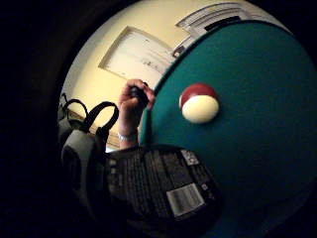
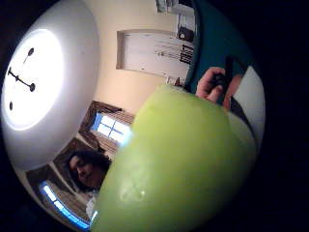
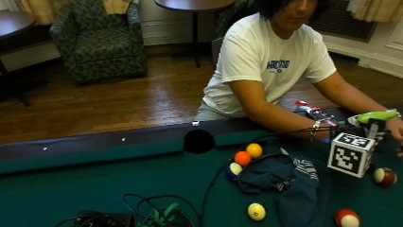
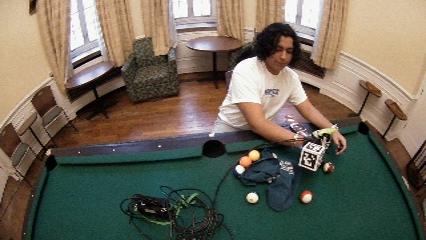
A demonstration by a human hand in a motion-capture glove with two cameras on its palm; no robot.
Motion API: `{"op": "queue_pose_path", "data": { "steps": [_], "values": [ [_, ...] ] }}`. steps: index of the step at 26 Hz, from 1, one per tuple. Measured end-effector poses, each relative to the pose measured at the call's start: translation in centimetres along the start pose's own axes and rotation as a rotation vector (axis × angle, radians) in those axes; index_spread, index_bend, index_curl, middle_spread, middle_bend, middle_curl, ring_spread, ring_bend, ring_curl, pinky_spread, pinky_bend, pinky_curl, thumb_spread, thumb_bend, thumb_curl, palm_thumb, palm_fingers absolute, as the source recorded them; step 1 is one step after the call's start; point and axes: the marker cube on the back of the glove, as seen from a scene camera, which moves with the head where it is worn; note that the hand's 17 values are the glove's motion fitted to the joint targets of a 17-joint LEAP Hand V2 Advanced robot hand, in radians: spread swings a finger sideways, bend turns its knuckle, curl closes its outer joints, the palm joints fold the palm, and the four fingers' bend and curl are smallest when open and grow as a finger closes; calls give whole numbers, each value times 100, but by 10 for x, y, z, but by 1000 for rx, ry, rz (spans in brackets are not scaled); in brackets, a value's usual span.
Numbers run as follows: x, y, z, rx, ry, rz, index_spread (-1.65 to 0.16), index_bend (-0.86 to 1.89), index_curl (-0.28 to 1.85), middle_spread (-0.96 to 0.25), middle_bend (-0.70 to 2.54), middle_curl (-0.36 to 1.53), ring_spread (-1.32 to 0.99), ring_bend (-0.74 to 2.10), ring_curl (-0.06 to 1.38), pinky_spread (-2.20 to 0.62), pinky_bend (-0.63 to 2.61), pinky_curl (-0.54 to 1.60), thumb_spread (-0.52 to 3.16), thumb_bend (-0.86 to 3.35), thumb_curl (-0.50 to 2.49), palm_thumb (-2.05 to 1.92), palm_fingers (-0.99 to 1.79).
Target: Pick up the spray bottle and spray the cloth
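The spray bottle's green head [image 3: 376,116] shows at the table's far right, just behind the marker cube. My gloved right hand [image 3: 325,135] is mostly hidden behind that cube, at the bottle's body. In the palm views the green head [image 2: 183,159] and the bottle's black label with a barcode [image 1: 163,186] lie right against the palm, and gloved fingers [image 1: 74,158] curve beside the label. The dark blue cloth [image 3: 280,177] lies crumpled on the green felt, left of and nearer than the hand. The bare left hand [image 1: 132,99] holds a small black thing beyond the bottle.
Orange and yellow balls [image 3: 247,154] sit by the cloth's far edge. A yellow ball [image 3: 256,211] and red-and-white balls [image 3: 347,218] lie on the felt nearer the camera. A clear bottle [image 3: 315,113] rests on the rail. Cables [image 3: 151,213] are heaped at the front left. A side pocket [image 3: 199,141] opens in the rail.
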Motion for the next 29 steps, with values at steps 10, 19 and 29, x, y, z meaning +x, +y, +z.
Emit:
{"op": "queue_pose_path", "data": {
  "steps": [10, 19, 29],
  "values": [
    [0, 10, -4, -155, -49, 76, -28, 38, 60, -20, 68, 55, -20, 63, 46, -30, 39, 39, 16, -3, 80, 94, 128],
    [6, 22, -29, -162, 104, 89, -30, 20, 54, -20, 68, 53, -18, 55, 42, -12, 22, 35, 52, -7, 73, 81, 108],
    [5, 65, -89, -237, 463, 102, -36, 4, 40, -18, 38, 43, -14, 43, 39, 6, 36, 39, 77, -7, 56, 58, 56]
  ]
}}
